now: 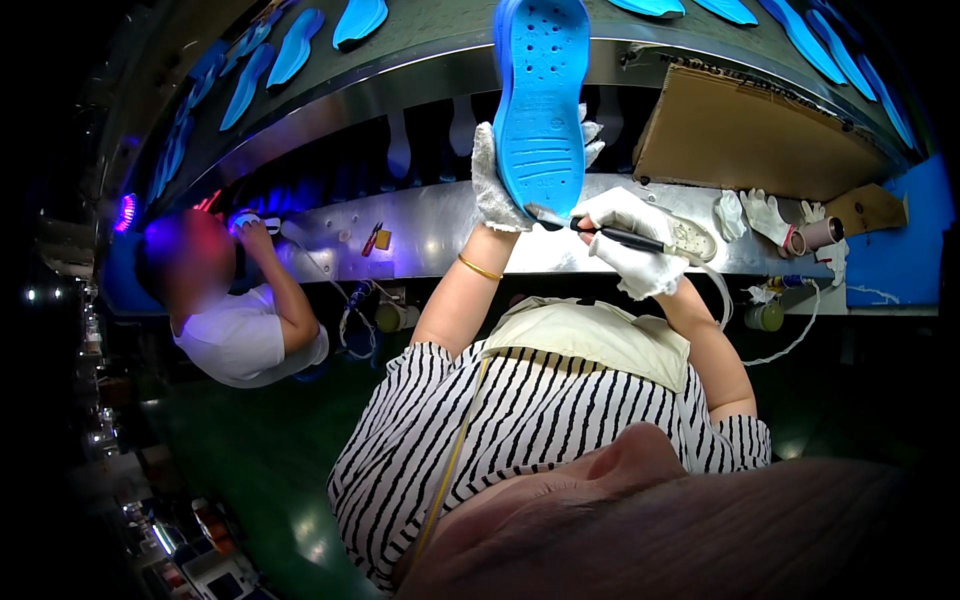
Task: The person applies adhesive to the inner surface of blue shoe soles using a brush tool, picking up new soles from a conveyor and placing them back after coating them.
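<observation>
My left hand (490, 188), in a white knit glove, grips a blue shoe sole (541, 110) from underneath. Its fingertips show past the sole's right side. The sole is raised over the metal bench, with round holes at its far end and curved grooves nearer me. In my gloved right hand (630, 238) is a black-handled brush (625, 238), pinched between the fingers. The brush tip lies at the sole's near end, by my left wrist; whether it touches the sole I cannot tell. A pale hose (722, 292) runs below my right hand.
Beyond the metal bench (430, 225), blue soles (297, 47) lie on a conveyor belt (440, 40). A cardboard box (760, 135), white gloves (768, 215) and a brownish roll (818, 234) are at right. A pale, holed shoe-shaped piece (692, 240) sits beside my right hand. Another person (245, 335) works at left.
</observation>
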`<state>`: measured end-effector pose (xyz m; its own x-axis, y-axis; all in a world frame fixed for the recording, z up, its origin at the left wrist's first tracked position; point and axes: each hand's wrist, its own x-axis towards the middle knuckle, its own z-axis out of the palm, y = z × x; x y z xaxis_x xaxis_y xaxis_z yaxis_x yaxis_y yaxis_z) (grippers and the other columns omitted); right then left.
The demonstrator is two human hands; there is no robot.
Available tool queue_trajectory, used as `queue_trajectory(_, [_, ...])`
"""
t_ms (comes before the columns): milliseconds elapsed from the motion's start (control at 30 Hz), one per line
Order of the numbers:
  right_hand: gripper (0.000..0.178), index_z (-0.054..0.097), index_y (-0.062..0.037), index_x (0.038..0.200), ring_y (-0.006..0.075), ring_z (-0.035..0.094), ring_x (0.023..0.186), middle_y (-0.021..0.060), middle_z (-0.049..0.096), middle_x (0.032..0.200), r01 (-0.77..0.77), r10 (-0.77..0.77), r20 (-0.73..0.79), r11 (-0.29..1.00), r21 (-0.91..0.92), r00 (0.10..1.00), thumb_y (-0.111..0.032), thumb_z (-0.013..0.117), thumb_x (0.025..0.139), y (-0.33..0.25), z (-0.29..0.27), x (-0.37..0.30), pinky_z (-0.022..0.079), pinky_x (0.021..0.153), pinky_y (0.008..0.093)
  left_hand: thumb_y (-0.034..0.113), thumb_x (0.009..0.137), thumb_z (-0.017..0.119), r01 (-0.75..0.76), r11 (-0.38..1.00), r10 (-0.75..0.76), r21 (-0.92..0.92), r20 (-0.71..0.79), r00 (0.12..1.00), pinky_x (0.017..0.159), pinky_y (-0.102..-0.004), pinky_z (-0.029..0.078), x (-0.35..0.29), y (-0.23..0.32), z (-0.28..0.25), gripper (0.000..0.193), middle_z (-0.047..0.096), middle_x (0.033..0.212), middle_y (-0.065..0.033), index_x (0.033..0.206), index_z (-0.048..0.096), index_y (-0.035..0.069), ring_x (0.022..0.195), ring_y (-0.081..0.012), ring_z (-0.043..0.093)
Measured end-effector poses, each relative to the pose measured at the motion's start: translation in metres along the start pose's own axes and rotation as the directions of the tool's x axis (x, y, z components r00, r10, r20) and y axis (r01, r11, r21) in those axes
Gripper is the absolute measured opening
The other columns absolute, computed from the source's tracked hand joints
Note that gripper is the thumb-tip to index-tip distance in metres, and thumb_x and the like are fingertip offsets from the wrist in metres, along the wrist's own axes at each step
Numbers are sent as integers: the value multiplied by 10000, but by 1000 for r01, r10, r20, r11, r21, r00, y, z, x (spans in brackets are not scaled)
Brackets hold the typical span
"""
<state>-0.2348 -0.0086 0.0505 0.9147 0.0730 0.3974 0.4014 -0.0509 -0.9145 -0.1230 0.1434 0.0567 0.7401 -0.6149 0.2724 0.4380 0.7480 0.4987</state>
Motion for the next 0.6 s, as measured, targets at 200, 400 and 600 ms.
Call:
queue_trajectory(200, [126,617,8,898,130,610,823,92,630,953,-8,10,-10,991,131,1000,35,630,775,11,-9,7,514,766,269,722,831,455,110,983,-92,-144,131,987,1138,-562,246,7,6,-3,966,326,1476,-237,1493,229,56,1344,-438,340])
queue_trajectory(400, [141,621,-18,858,129,614,849,76,640,926,-324,303,170,939,118,938,16,687,739,-4,-2,-11,511,768,287,715,833,464,141,986,-137,-91,50,989,1132,-561,259,13,19,-8,965,332,1471,-242,1492,233,49,1330,-443,362])
queue_trajectory(600, [194,574,-11,920,137,591,837,125,595,1034,123,-121,-25,989,87,992,109,591,767,-6,-11,12,514,730,277,665,889,416,266,961,-261,-76,73,963,1087,-576,329,14,21,-2,883,363,1432,-293,1474,262,21,1285,-459,417])
